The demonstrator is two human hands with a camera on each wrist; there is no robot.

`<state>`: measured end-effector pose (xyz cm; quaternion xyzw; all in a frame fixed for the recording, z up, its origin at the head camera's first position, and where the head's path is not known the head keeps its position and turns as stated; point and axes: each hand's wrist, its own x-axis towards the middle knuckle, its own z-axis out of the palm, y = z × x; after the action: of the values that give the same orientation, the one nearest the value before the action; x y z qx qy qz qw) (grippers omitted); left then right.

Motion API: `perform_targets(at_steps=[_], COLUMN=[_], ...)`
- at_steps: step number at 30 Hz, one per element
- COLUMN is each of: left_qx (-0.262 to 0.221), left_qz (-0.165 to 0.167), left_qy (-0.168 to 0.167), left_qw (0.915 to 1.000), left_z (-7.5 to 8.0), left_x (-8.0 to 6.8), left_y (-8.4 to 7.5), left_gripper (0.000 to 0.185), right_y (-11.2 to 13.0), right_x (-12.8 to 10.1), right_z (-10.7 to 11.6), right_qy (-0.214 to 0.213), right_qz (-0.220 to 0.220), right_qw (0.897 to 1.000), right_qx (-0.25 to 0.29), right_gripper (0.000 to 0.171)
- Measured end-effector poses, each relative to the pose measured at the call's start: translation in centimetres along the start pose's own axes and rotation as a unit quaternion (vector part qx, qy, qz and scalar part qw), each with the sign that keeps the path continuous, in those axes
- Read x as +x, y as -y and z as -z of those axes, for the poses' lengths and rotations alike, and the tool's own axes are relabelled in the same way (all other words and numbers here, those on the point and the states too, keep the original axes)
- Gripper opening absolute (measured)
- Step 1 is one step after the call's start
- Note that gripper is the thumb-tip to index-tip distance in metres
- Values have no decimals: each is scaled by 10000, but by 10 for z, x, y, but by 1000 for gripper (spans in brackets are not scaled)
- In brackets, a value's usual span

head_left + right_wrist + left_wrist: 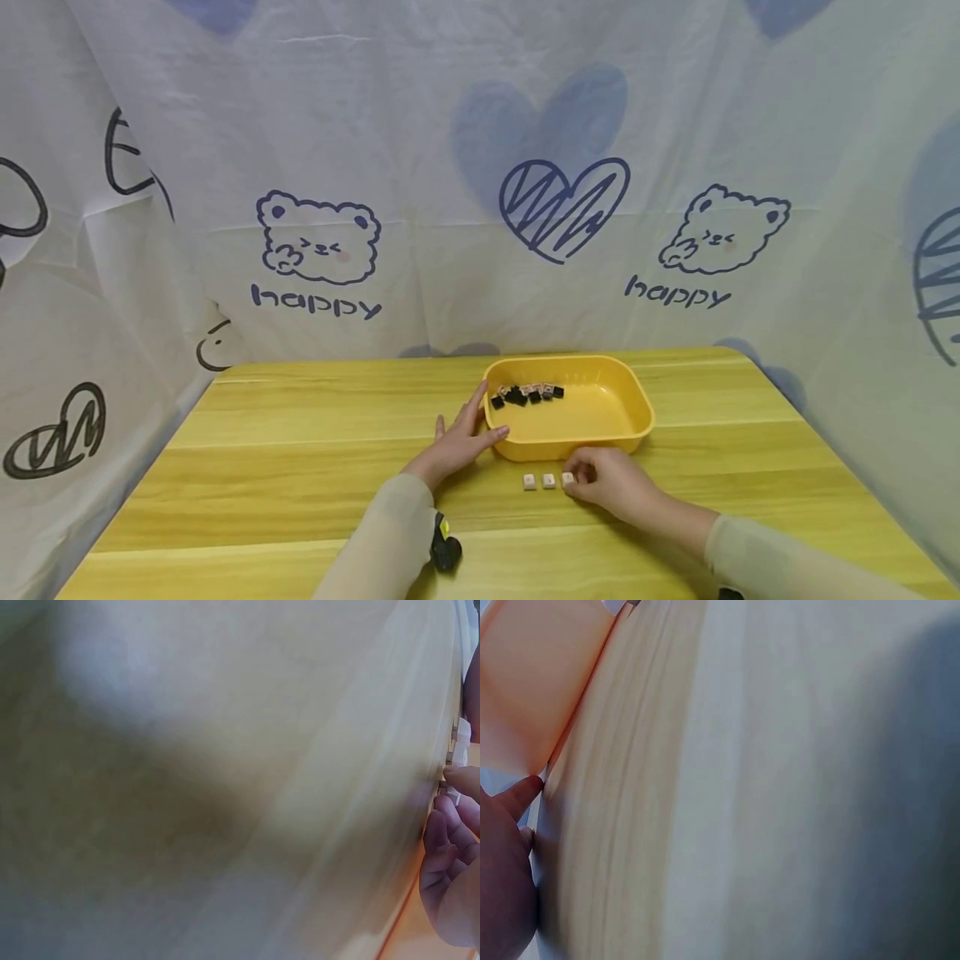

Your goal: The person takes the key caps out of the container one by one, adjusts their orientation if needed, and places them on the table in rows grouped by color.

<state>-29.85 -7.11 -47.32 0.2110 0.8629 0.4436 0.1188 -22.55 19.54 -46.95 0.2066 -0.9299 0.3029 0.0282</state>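
Three small white keycaps stand in a short row on the table in front of a yellow tray (615, 435). The left keycap (529, 482) and the middle keycap (549, 481) are untouched. My right hand (611, 483) pinches the right keycap (567, 479) between thumb and forefinger at the row's end; in the right wrist view the fingers (450, 814) close round its sides. My left hand (453, 446) rests against the tray's left end, fingers spread and fairly straight, thumb at the near rim. The left wrist view catches only part of that hand (510, 862) beside the tray wall (540, 682).
Inside the tray, black keycaps (516, 396) and several pale ones lie heaped toward the left end. The wood-grain table (300, 450) runs back to a white cloth (435, 275) with printed bears and hearts.
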Motion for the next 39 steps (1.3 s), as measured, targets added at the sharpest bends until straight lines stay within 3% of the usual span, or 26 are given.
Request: perform_targets(at_steps=[9,19,29,39], left_qx=[-83,-262,-551,-683], left_qz=[-4,21,-51,-66], left_qy=[21,42,214,220], left_qw=[10000,9996,9982,9974], left_z=[1,2,3,3], left_x=[0,0,2,2], left_y=[1,0,7,8], left_gripper=[89,89,87,84], right_y=[3,21,22,6], right_x=[-3,-5,20,56], right_z=[4,31,59,67], right_qy=[10,-68,-271,41], right_qz=[42,505,905,876], right_qw=[9997,9987,9951,9939], right_qx=[-228,-45,-308,-661], right_gripper=[13,18,22,24])
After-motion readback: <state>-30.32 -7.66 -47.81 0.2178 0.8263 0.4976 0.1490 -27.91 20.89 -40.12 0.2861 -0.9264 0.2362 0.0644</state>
